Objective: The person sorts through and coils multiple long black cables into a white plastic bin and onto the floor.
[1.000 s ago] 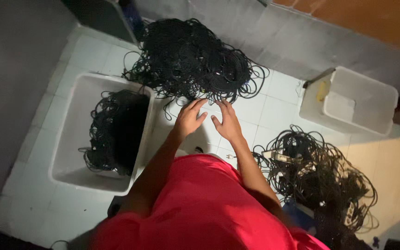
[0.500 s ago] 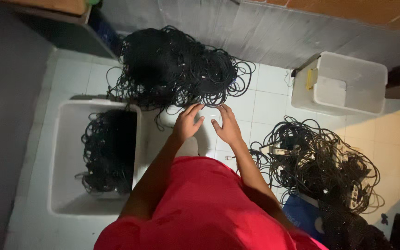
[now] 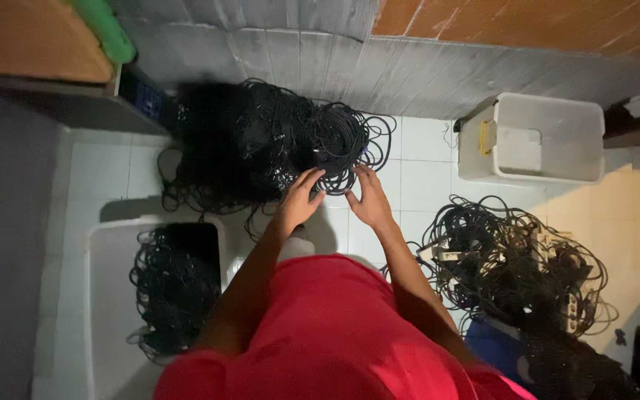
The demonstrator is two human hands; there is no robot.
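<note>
Two hands (image 3: 335, 196) (grip unclear) at black cable pile (image 3: 275, 144), its left blurred.

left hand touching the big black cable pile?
Touching. The head view shows the left hand with its fingers laid on the near edge of the black cable pile, no gap visible.

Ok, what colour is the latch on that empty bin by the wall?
Yellow. The latch sits on the white bin's left end, clearest in the head view.

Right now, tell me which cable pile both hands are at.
The big pile against the wall: both hands touch its near edge. The others lie in the bin and at right.
</note>
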